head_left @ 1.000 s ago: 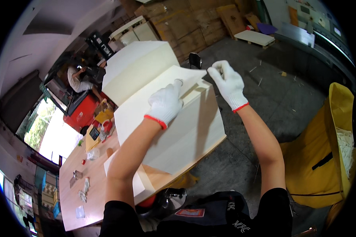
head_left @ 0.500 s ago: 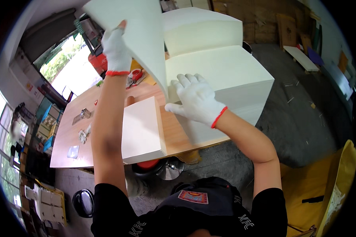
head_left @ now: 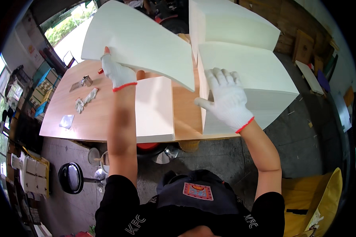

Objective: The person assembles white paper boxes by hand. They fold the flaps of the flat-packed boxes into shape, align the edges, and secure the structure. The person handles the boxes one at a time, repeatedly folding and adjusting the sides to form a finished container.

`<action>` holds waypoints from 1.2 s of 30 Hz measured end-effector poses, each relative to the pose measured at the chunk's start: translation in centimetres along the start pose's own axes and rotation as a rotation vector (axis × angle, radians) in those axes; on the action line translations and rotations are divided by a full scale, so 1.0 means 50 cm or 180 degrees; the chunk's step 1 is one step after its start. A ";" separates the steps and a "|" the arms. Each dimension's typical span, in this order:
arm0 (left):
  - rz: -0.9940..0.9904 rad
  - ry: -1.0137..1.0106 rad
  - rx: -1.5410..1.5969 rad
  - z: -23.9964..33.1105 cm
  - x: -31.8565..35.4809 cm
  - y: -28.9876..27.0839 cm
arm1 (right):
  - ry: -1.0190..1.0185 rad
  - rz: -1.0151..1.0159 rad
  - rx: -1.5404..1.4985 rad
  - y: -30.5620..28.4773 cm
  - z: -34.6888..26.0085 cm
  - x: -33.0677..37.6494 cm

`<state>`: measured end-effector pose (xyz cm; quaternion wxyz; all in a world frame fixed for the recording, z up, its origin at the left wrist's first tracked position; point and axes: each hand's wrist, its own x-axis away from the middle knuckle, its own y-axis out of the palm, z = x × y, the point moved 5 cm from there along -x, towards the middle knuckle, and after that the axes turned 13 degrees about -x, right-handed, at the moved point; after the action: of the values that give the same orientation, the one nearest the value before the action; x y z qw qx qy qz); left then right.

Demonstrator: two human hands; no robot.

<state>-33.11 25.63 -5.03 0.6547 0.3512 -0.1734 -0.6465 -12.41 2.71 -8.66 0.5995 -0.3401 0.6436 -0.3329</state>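
My left hand, in a white knit glove with a red cuff, grips the near left edge of a large cream paper sheet. Its bare thumb tip shows on top, and the sheet curves in the air over the table. My right hand, gloved alike, lies with fingers spread on the near left edge of a tall stack of large sheets. Below the raised sheet, a lower stack of white paper sits on the table between my arms.
On the wooden table at left lie a metal item, a crumpled glove and a small clear packet. A black stool stands on the floor at left. A yellow bag-like cover is at lower right.
My left hand has lowered the sheet from a steep upright position to a flatter slant, leftward over the lower stack. The view has shifted; my right hand remains on the tall stack.
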 end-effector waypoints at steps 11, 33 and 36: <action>-0.1079 0.0303 -0.0479 0.002 0.161 -0.052 | -0.0383 0.0991 -0.2529 0.117 -0.144 -0.087; -0.1593 -0.1054 -0.5684 -0.093 0.001 -0.645 | 0.1917 -0.1301 -0.2658 0.611 -0.097 -0.051; -0.1988 -0.1054 -0.6171 -0.084 0.037 -0.655 | 0.1309 -0.1733 -0.1445 0.531 -0.102 -0.036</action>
<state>-53.77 27.55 -30.76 0.4273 -0.3916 0.4333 -0.6901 -18.46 18.83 -29.58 0.2580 -0.5480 0.6936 -0.3899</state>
